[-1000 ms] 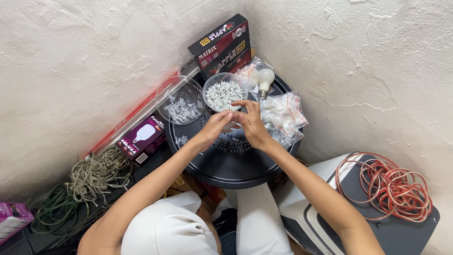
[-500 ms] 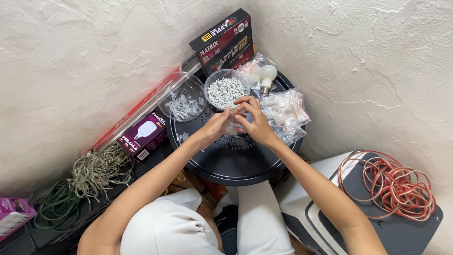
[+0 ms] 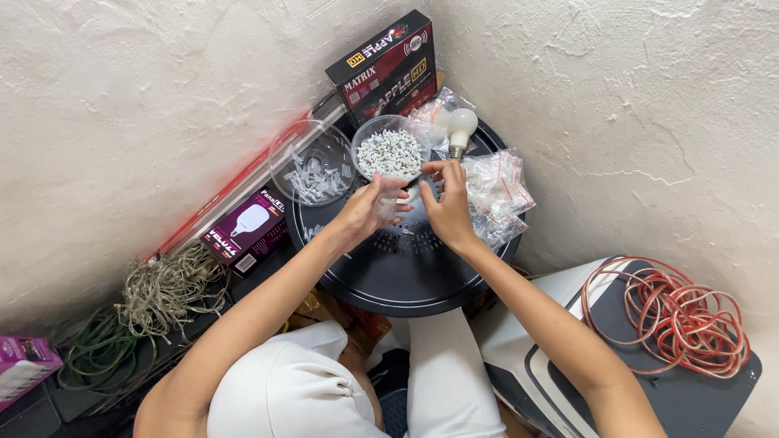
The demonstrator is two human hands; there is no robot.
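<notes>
My left hand [image 3: 369,209] and my right hand [image 3: 446,203] meet over a round black table [image 3: 406,276], just in front of a clear bowl of small white pieces [image 3: 389,152]. Between them they hold a small clear plastic bag [image 3: 395,201]. My left hand grips the bag's side. My right hand's fingertips pinch near its top, close to the bowl's rim. To the left stands a second clear bowl [image 3: 312,166] with a few clear plastic pieces in it. A heap of filled small bags [image 3: 499,195] lies right of my right hand.
A white light bulb [image 3: 461,126] and a dark red box [image 3: 388,66] stand behind the bowls against the white wall. A purple bulb box [image 3: 243,231], coiled pale and green cables [image 3: 138,308] lie left. A coil of red-orange cable [image 3: 682,312] rests on a grey case at the right.
The camera has tilted slightly, shifting the scene. Both hands have stayed together at the bowl's front, with the fingers of my right hand working at the small bag.
</notes>
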